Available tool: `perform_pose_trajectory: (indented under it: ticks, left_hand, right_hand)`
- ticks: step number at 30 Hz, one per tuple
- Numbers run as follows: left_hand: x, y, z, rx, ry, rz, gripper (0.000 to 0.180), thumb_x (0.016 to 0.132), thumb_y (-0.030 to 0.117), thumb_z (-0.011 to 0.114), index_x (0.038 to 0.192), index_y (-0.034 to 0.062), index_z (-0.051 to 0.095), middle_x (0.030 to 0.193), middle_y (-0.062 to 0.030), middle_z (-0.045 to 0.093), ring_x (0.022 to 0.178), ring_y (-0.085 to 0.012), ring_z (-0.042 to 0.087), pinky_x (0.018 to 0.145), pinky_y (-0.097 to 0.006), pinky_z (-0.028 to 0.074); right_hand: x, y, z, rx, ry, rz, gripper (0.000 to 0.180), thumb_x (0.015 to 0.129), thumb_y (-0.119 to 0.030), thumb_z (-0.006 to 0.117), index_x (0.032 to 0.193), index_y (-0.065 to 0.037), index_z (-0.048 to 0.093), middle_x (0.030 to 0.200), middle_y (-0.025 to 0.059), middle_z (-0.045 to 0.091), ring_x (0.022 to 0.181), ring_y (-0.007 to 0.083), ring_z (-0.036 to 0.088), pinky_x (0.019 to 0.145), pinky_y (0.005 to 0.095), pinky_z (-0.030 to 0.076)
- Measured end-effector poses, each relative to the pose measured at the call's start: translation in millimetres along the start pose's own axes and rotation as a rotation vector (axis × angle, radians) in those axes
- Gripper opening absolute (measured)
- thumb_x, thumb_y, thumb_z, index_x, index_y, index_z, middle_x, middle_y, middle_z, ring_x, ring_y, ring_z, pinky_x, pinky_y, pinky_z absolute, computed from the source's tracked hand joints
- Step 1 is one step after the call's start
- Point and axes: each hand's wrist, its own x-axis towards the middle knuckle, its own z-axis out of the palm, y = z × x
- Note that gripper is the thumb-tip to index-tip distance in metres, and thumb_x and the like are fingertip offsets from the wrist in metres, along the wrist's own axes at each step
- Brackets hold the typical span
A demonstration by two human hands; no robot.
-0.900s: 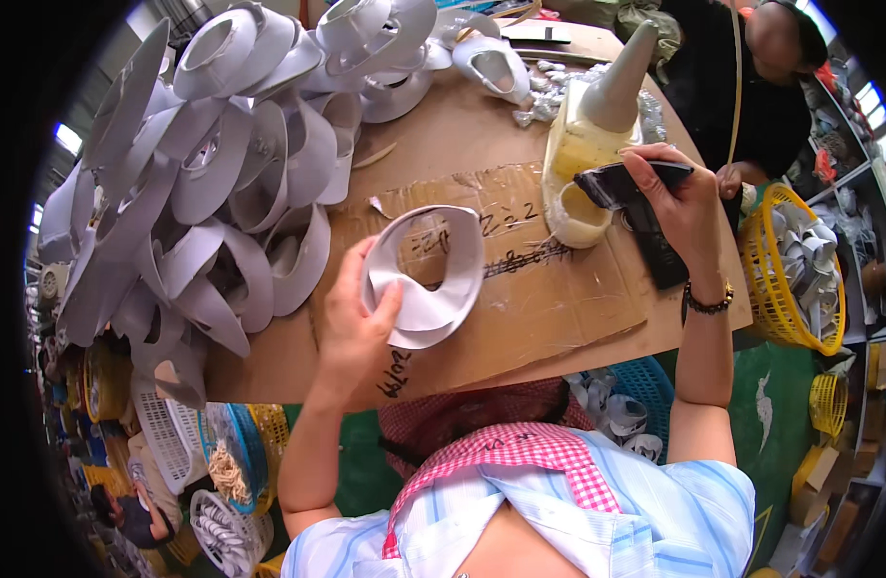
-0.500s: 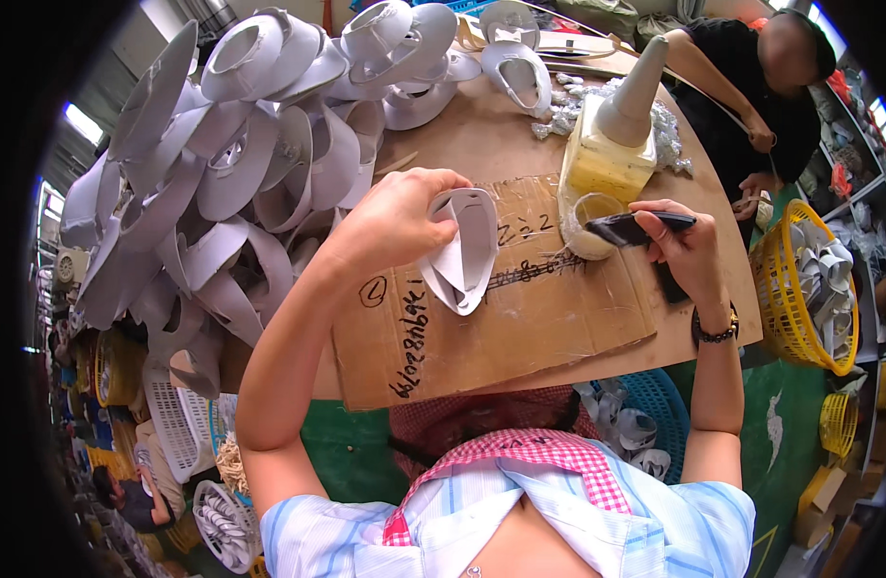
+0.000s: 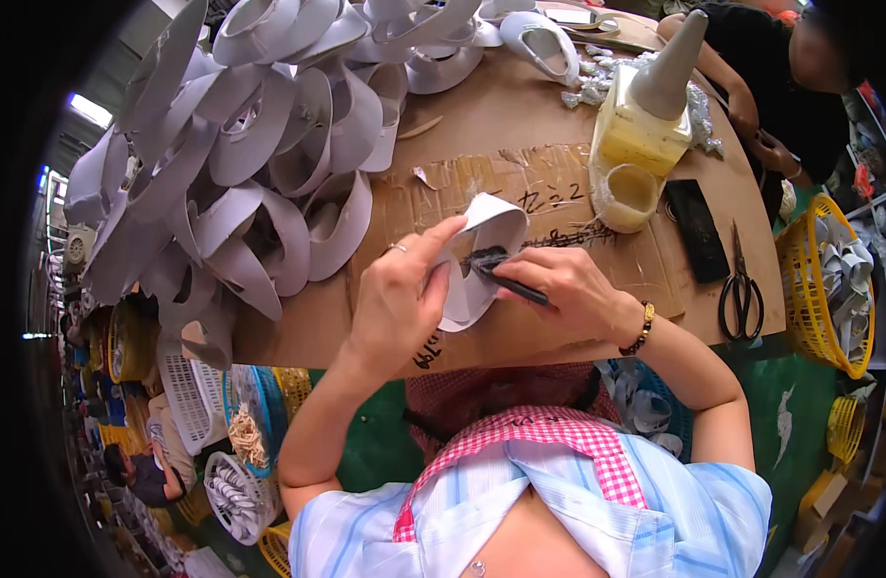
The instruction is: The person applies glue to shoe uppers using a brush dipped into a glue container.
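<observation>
My left hand (image 3: 404, 289) grips the side of a white shoe upper (image 3: 501, 223), curved into an open ring above the cardboard sheet (image 3: 645, 270). In my right hand (image 3: 573, 284) is a black-handled brush (image 3: 522, 291), its dark bristles inside the upper's opening and seemingly against the inner face. Beyond my right hand stands a squarish translucent glue bottle (image 3: 643, 144) with a grey cone on top and a round open cup at its near side. Yellowish liquid shows through its wall.
White shoe uppers (image 3: 241, 154) pile high at the left and back. Scissors (image 3: 741, 301) and a flat black phone-like object (image 3: 695, 229) lie on the right of the table. Beyond the right edge are a yellow basket (image 3: 799, 289) and another person (image 3: 785, 87).
My right hand has brought the brush from the glue cup leftward to the upper. The upper has turned in my left hand and come slightly nearer. The view has shifted, revealing the scissors.
</observation>
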Motion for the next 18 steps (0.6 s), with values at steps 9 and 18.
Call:
perform_pose_trajectory:
  ticks: [9,18]
  left_hand:
    - [-81,-73,24,-0.908,0.179,-0.578,0.049,0.092,-0.002,0.054,0.140,-0.0030,0.040,0.122,-0.0089,0.060,0.105,-0.0151,0.062,0.088,-0.026,0.051]
    - [-80,-77,13,-1.030,0.111,-0.549,0.049,0.094,-0.002,0.047,0.142,-0.0003,0.037,0.121,-0.0103,0.060,0.103,-0.0138,0.062,0.089,-0.029,0.054]
  right_hand:
    - [28,-16,10,0.747,0.091,0.310,0.021,0.090,-0.018,0.068,0.097,0.001,0.070,0.073,0.0027,0.065,0.062,0.0064,0.058,0.054,0.0220,0.045]
    - [32,-30,20,0.284,-0.212,-0.246,0.022,0.079,-0.012,0.067,0.095,0.001,0.070,0.079,0.0118,0.067,0.070,0.0212,0.066,0.062,0.0332,0.051]
